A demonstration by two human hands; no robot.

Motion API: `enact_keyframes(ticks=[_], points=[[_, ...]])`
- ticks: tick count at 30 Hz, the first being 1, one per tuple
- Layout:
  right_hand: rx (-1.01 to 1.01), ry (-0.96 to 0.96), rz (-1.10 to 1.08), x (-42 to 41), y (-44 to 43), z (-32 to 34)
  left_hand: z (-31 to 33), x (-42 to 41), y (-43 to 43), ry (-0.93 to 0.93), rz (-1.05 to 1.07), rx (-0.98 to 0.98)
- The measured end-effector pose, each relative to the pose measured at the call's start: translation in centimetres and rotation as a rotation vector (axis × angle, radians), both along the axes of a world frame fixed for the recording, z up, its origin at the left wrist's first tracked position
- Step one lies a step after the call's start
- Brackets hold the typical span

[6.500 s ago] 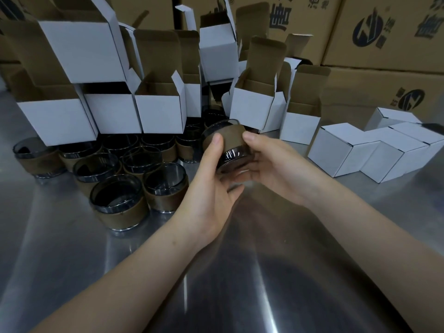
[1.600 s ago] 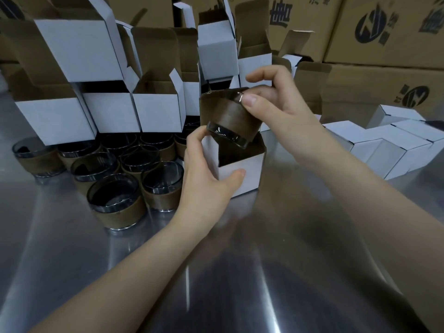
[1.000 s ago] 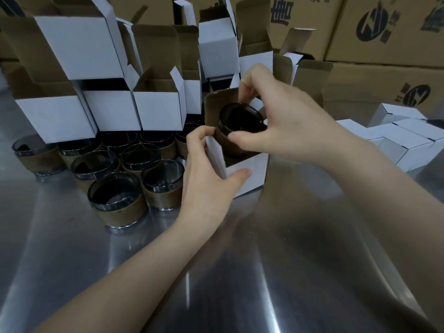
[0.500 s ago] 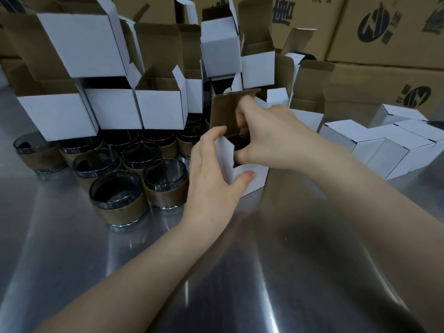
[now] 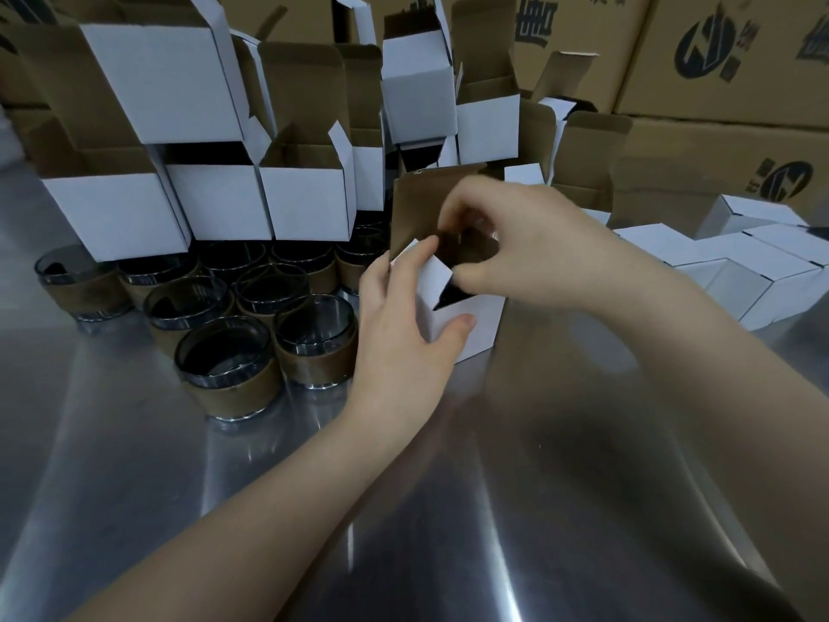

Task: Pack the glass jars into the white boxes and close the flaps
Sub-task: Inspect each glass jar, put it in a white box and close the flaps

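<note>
Shiny steel surface [image 5: 448, 509] fills the foreground, with big brown cartons [image 5: 717, 60] stacked along the back. Near its middle stands a white box [image 5: 471, 325], its top open and its tall brown lid flap [image 5: 417, 204] upright on the far side. The left hand [image 5: 399, 334] grips this box: the thumb presses on the front face, the fingers wrap round the left side, and the forefinger rests on a small white side flap [image 5: 437, 273] that tilts inward. The right hand [image 5: 534, 249] comes in from the right, its fingers curled down over the open top and onto the box's flaps. Only a dark gap shows under the side flap, so the inside is hidden. Left of the box, glass jars [image 5: 224, 365] with brown bands stand upright, bunched together. Behind them, open white boxes [image 5: 305, 204] are piled up. Closed white boxes [image 5: 762, 280] lie at the right.
</note>
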State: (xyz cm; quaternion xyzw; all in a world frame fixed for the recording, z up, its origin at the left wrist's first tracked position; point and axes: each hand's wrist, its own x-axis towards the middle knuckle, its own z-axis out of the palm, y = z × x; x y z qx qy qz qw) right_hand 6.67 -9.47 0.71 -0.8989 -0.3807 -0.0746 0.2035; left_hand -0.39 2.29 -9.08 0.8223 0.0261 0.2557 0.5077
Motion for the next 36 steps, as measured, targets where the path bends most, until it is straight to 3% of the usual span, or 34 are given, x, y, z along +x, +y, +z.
enact_keyframes(ticks=[5, 9, 12, 18, 21, 23, 29, 36], points=[[0.325, 0.161, 0.025, 0.4, -1.4, -1.5, 0.4, -0.1, -0.5, 0.006, -0.025, -0.141], [0.383, 0.178, 0.038, 0.9, -1.8, -2.6, 0.8, 0.1, -0.2, -0.028, -0.017, -0.209], [0.473, 0.301, 0.060, 1.4, -2.4, -2.6, 1.1, 0.3, -0.1, -0.048, -0.019, -0.235], [0.537, 0.463, 0.055, 1.5, -2.6, -1.8, 1.3, 0.2, 0.3, -0.086, -0.148, -0.468], [0.421, 0.335, 0.028, 1.1, -2.1, -2.0, 1.4, 0.3, 0.5, -0.096, -0.197, -0.442], [0.447, 0.300, -0.001, 0.9, -1.7, -2.2, 1.5, 0.2, 0.5, -0.137, -0.212, -0.427], [0.671, 0.368, 0.019, 0.5, -1.9, -2.8, 1.4, 0.0, 0.6, -0.174, -0.166, -0.397], [0.675, 0.449, 0.135, 1.2, -3.3, -3.0, 1.3, -0.2, 0.7, -0.171, -0.212, -0.334]])
